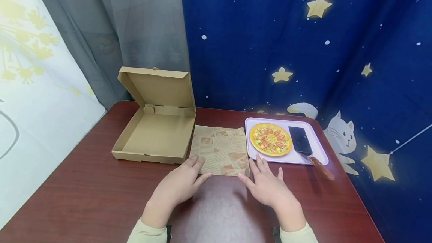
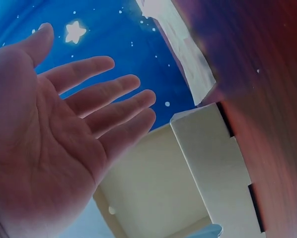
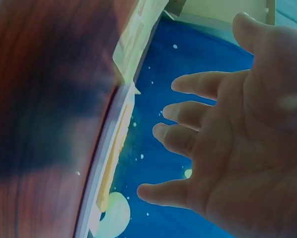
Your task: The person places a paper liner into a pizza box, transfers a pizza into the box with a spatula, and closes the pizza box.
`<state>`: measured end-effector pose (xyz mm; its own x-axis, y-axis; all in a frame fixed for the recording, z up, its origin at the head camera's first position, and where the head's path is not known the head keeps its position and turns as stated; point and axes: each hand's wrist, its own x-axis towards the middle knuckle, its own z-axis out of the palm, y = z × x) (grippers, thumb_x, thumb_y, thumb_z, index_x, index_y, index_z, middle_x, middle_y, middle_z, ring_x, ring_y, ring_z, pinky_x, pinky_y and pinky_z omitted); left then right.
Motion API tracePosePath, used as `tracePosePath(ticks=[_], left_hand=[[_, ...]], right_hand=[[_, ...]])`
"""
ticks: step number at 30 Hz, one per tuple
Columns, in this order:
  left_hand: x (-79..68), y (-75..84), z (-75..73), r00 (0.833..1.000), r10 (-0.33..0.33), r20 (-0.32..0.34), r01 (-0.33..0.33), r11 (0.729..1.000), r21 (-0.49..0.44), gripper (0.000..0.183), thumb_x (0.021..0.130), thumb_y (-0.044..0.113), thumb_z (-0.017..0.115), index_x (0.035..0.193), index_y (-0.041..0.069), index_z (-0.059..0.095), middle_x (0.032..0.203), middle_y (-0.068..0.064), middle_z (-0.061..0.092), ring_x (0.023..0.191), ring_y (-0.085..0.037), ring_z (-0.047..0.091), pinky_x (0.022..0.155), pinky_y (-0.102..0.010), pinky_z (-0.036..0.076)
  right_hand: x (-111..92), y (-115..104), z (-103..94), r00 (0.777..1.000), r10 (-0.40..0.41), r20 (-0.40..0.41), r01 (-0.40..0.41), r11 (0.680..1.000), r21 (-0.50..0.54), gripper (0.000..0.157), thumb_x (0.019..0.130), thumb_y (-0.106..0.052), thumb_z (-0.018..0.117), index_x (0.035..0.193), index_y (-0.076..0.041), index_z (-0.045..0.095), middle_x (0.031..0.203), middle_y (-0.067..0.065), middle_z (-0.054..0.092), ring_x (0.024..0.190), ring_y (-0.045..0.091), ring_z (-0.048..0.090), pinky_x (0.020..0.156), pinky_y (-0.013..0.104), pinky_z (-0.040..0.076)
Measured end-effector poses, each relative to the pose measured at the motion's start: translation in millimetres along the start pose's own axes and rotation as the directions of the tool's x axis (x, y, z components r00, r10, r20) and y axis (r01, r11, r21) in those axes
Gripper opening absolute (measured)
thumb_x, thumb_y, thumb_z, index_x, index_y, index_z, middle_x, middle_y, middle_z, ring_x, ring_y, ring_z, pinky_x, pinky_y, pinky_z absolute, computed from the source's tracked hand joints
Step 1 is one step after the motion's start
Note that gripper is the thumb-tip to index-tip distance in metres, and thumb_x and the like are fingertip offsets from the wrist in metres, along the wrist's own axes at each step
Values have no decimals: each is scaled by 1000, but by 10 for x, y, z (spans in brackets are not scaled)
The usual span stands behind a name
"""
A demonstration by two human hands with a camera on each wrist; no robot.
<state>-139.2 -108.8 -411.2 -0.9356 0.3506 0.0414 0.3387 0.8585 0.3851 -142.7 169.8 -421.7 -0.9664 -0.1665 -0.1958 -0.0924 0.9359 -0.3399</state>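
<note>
Both hands are spread, palms down, and hold nothing. The left hand (image 1: 180, 182) reaches over the near left corner of a sheet of brown printed paper (image 1: 221, 148), its 4 fingers straight and its thumb pointing out to the side. The right hand (image 1: 267, 186) hangs at the near right corner of the same sheet, its little finger set wide of the other 3 fingers. In both wrist views a gap shows between the fingertips and the table (image 1: 84, 177). A pale sleeve (image 1: 298, 234) covers each forearm.

The paper lies flat on the table between the hands and the back edge, with a cardboard box (image 1: 146, 157) just beside it on the left and a pale purple tray (image 1: 318, 153) just beside it on the right. The box's lid (image 1: 163, 88) stands raised at the back. On the tray's left part lies a round pizza (image 1: 270, 139) with a yellow-orange rim. To the right of the pizza is 1 spatula (image 1: 300, 140), its dark, wide blade over the tray and its brown handle (image 1: 322, 169) reaching past the near edge.

Behind the table hang a gray curtain (image 1: 152, 29) and a blue curtain (image 1: 233, 48) printed with yellow stars and a white cat (image 1: 341, 134).
</note>
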Motion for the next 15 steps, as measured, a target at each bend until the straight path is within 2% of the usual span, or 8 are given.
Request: tracePosePath(ticks=[8,15], left_hand=[[5,4,62,1000,1,-3,-1,999,37,64,107,46,62,151,1,53,157,-29,52,145,-47,54,114,-61,50],[-10,3,137,995,-72,73,71,997,23,72,105,48,63,159,3,46,163,-30,46,146,-50,52,115,-64,48]], right_hand=[[-5,-89,38,1000,2,30,-2,1000,11,82,107,-65,47,164,-6,40,177,21,23,164,43,23,119,88,8],[-23,-126,77,998,-25,66,23,999,31,83,106,-61,53,161,-1,43,175,22,28,164,43,25,120,87,9]])
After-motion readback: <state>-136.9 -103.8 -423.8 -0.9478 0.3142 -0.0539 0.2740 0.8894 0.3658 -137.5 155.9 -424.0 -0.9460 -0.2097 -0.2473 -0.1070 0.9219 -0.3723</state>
